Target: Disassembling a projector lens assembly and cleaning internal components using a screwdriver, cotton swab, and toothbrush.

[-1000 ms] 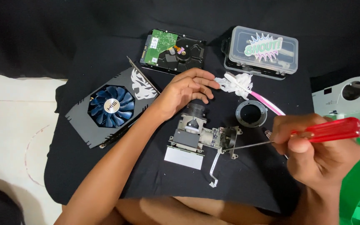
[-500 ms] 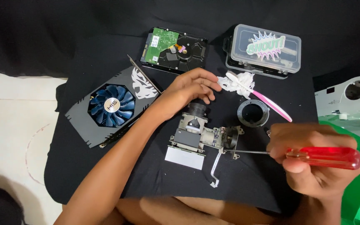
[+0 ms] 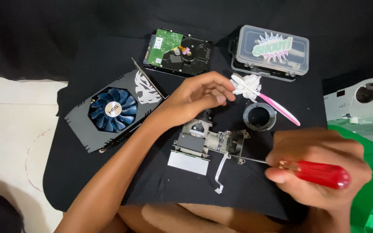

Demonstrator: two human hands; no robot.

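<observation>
Projector lens assembly (image 3: 210, 140): left hand (image 3: 199, 97) loosely cupped over its top; right hand (image 3: 320, 168) fist-gripping red-handled screwdriver (image 3: 311, 171), tip at its right edge.

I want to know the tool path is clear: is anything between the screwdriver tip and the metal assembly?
Nothing visible. The screwdriver shaft runs from the right hand straight to the metal assembly.

gfx card (image 3: 111, 110), hdd (image 3: 178, 51), plastic box (image 3: 272, 51), ring (image 3: 260, 116)

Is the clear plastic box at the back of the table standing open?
No, the clear plastic box lies shut, its lid flat on top, beyond the pink brush.
</observation>
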